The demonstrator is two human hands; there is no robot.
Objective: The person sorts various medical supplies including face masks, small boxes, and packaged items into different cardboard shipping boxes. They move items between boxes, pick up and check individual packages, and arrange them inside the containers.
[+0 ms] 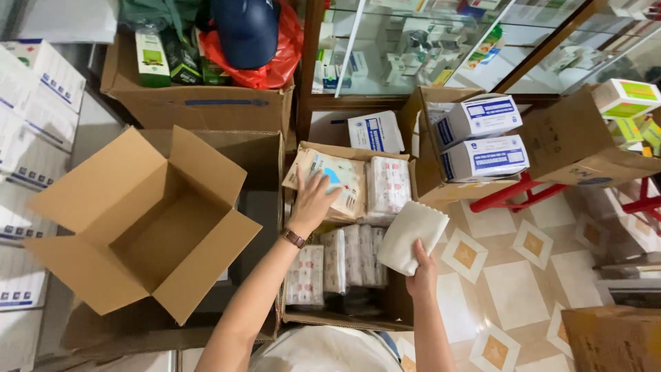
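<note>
The right hand (421, 272) has its fingers clamped on a soft, light white pack (412, 235), best gripped by its edge, while the left hand (313, 200) lies fingers spread on a pouch (337, 178).

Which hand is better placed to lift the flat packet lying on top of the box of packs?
Left, probably. The left hand already rests on the flat packet, while the right hand is occupied, gripping a white pack.

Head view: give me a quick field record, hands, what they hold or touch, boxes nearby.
left hand: flat on a tan flat packet, open grip
right hand: holds a white packet by its lower edge
under hands: carton of wrapped packs
left of it: empty open carton
right: two white-blue boxes in another carton
floor: patterned tiles
</note>
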